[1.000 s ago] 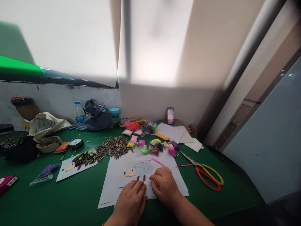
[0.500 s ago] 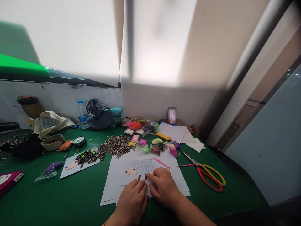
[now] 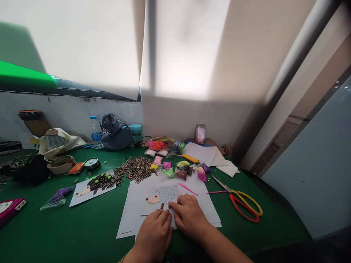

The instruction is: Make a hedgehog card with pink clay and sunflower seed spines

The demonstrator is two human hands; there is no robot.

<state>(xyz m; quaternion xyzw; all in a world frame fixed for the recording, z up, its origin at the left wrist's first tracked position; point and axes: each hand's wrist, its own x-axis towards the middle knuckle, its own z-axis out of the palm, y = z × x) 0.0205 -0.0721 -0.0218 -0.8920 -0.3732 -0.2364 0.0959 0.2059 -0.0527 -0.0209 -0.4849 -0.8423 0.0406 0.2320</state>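
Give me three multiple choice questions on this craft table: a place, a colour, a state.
1. Where is the heap of striped sunflower seeds?
A) On the green tabletop
B) Inside the water bottle
C) In the canvas bag

2. What colours are the scissors' handles?
A) Blue and white
B) Red and yellow
C) All black

3. Beyond the left hand and right hand, the dotted hedgehog body is:
A) Seed-covered
B) Torn
C) Bare of seeds

1 A: green shows around it.
2 B: one red loop, one yellow.
3 C: only blue dots show.
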